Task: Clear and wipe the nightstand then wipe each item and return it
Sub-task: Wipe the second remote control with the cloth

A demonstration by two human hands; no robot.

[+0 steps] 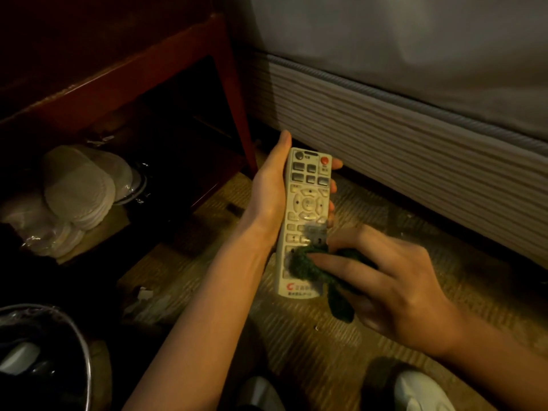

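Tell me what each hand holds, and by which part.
The left hand holds the remote by its upper half, thumb on one long edge and fingertips on the other. The right hand holds a green cloth, pressed to the remote's lower buttons.

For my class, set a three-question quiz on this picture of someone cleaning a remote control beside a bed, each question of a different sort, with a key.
1. True or false: the left hand holds the remote control with its buttons facing up.
2. Which end of the remote control does the green cloth press on? A) the end with the red button B) the end with the red logo C) neither, it lies on the carpet
3. Fill in: the white slippers lie on the lower shelf of the ______.

Key
1. True.
2. B; the right hand presses it there.
3. Nightstand.
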